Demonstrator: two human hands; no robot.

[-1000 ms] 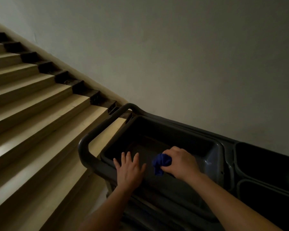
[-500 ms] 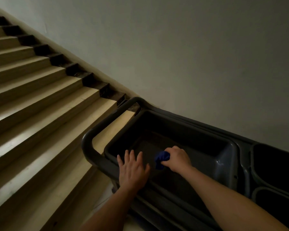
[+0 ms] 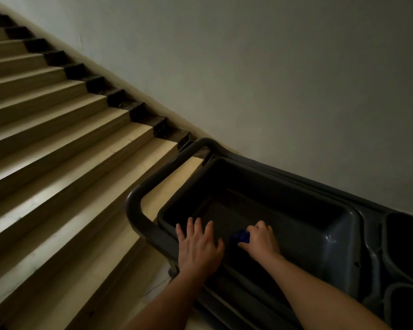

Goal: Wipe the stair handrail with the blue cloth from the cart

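— Gripping something, is the right hand [image 3: 260, 241] there?

— Yes, its fingers [image 3: 244, 246] are curling tightly around a small crumpled dark-blue cloth [image 3: 241, 235], and only a little bunch of fabric is poking out on the thumb side. The hand is reaching down inside the deep dark-grey plastic tub [image 3: 339, 236] at the top of the grey plastic cleaning cart [image 3: 370, 258], near the tub's closest wall.

— And the left hand [image 3: 198, 248]?

— It is lying flat, palm down, with its fingers [image 3: 191, 228] spreading wide and holding nothing. It is resting on the near rim of the tub, just beside the right hand, the cloth sitting between the two.

— Where is the cart standing?

— Against the plain pale wall [image 3: 272, 67], at the foot of a flight of tan stone stairs [image 3: 57, 139] that is climbing toward the upper left. The cart's rounded dark-grey push handle [image 3: 138, 194] is looping out over the lowest steps. Two dark round bins [image 3: 405, 241] are sitting at the cart's far right end.

— Is the lighting helping?

— Hardly; the tub's inside is lying in deep shadow, so I cannot tell whether the cloth is touching the bottom.
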